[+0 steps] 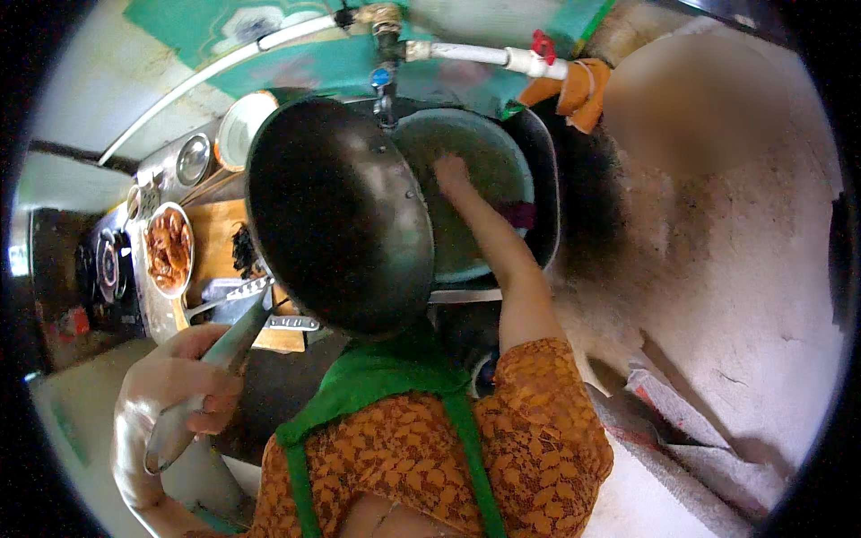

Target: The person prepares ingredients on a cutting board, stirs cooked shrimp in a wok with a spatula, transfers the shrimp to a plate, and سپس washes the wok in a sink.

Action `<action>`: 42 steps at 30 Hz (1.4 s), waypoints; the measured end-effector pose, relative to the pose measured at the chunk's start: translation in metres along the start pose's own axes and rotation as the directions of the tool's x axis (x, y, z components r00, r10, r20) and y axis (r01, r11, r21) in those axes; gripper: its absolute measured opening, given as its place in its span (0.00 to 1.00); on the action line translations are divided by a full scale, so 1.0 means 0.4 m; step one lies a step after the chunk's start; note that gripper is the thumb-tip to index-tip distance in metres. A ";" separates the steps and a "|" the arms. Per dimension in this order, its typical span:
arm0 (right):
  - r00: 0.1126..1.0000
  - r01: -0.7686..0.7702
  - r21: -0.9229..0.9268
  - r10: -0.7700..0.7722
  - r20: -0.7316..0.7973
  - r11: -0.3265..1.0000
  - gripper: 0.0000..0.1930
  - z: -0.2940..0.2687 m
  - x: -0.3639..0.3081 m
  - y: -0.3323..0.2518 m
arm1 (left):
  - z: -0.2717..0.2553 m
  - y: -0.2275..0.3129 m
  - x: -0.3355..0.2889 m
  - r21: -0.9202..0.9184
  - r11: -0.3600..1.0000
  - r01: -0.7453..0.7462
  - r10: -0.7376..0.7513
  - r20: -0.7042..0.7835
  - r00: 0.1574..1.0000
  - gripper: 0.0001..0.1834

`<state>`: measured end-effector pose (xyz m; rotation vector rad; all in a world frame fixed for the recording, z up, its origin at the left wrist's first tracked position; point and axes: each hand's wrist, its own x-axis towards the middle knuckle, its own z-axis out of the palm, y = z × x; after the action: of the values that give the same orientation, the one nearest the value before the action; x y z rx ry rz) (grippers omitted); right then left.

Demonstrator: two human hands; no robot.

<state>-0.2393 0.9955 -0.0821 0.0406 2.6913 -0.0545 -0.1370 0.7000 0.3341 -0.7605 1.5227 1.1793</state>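
My left hand (184, 381) is closed round the long grey handle of a wok (336, 215). Dark and deep, the wok is tipped on its side, partly over a pale blue basin (529, 184) in the sink. Murky water fills the basin. My right hand (451, 172) reaches into it, with the fingers low in the water and hidden from sight. Beside my right forearm, a purple cloth-like item (520, 215) lies at the basin's right side. A metal tap (384, 94) with a blue mark hangs over the basin's far edge.
Left of the wok, a wooden cutting board (208, 229) holds dark shreds (244, 249) and a broad knife (238, 294). A white dish of reddish-brown pieces (170, 249) stands beside it. White pipe with a red valve (543, 47) crosses the wall. Grey cloth (691, 448) hangs at right.
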 end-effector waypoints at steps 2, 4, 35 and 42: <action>0.998 0.063 0.077 -0.062 -0.015 0.995 0.13 0.019 -0.002 0.001 | -0.001 0.004 0.004 0.007 1.000 0.012 -0.012 0.022 1.000 0.14; 0.997 0.009 0.198 0.007 -0.078 0.980 0.13 0.005 -0.034 0.050 | -0.005 0.017 0.041 0.055 0.998 0.011 -0.016 0.078 0.997 0.13; 0.909 0.383 0.732 -0.371 -0.190 0.564 0.15 -0.049 -0.394 -0.110 | -0.026 -0.068 0.209 -0.041 0.994 -0.105 0.113 0.349 0.930 0.11; 0.814 0.261 0.187 -0.112 -0.569 0.947 0.21 -0.002 -0.068 -0.008 | 0.024 -0.068 0.179 -0.090 0.995 -0.047 0.073 0.304 0.950 0.12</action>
<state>-0.2151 0.9919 -0.0695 -0.1579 3.2427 -0.5365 -0.1293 0.7075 0.2575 -0.5558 1.2520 1.3446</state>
